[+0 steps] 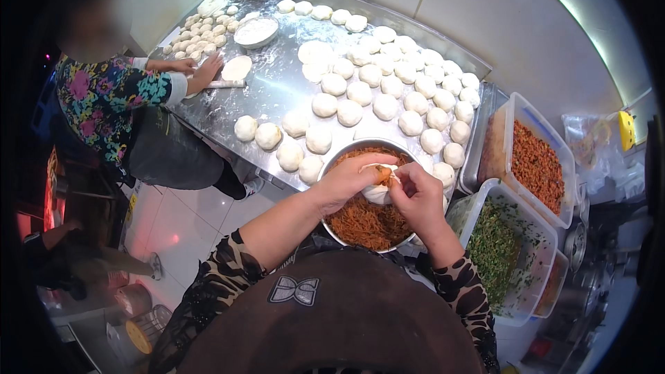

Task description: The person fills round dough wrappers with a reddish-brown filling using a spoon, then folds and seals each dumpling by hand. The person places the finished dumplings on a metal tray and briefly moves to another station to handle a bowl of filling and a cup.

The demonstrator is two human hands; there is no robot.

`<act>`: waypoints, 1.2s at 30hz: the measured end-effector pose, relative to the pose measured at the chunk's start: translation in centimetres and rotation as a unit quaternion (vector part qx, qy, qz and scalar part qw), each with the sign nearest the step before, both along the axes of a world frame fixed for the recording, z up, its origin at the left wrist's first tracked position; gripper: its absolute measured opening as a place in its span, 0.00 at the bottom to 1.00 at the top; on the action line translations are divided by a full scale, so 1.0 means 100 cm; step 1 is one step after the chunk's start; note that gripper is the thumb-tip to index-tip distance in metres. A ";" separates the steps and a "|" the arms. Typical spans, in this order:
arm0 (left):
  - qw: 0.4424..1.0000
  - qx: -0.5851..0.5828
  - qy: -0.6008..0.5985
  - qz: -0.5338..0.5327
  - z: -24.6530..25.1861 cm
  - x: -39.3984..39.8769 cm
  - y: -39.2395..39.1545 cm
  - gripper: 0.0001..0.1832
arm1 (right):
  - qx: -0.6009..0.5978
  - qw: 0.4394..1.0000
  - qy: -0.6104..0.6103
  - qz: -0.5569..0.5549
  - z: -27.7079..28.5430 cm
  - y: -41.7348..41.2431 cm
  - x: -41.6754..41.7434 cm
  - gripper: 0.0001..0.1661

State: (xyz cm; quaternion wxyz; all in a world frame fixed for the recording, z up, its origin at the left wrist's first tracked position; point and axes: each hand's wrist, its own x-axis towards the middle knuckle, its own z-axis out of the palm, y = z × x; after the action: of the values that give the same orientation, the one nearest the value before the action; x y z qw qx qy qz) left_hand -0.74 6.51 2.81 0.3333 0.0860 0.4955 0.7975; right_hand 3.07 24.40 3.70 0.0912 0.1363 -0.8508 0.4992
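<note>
Between my two hands is a partly closed bun (377, 195) of white dough, orange filling showing at its open top. My left hand (347, 179) cups it from the left, the thumb lying over the filling. With thumb and fingers, my right hand (418, 192) pinches the dough edge on the right side. Directly below is a round metal bowl (326, 222) of shredded orange-brown filling (366, 226). Rows of closed round buns (385, 107) cover the metal table beyond the bowl. Two flat dough wrappers (315, 57) lie near the back of those rows.
Across the steel table (270, 93), a co-worker's hands (205, 70) rest by a rolling pin (227, 83) and a rolled wrapper (237, 68). Dough pieces (200, 36) and a flour bowl (257, 32) sit behind. To my right stand plastic tubs of red-brown filling (535, 166) and chopped greens (491, 249).
</note>
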 end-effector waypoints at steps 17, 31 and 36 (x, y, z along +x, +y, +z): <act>0.958 -0.169 0.232 -0.021 0.012 0.000 -0.005 0.24 | 0.000 1.000 0.004 -0.012 0.008 -0.004 0.001 0.08; 0.961 -0.218 0.162 0.044 0.012 0.003 0.003 0.21 | -0.005 1.000 0.014 -0.025 0.022 -0.010 0.006 0.07; 0.965 -0.164 0.203 -0.028 0.015 -0.004 -0.003 0.22 | 0.029 0.996 0.081 0.013 0.005 0.000 0.003 0.09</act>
State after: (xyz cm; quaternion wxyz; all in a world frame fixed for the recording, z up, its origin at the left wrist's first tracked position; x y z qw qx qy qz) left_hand -1.18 6.25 4.28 0.2571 0.2043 0.6746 0.6612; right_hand 3.42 24.37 4.16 0.1493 0.1894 -0.8529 0.4630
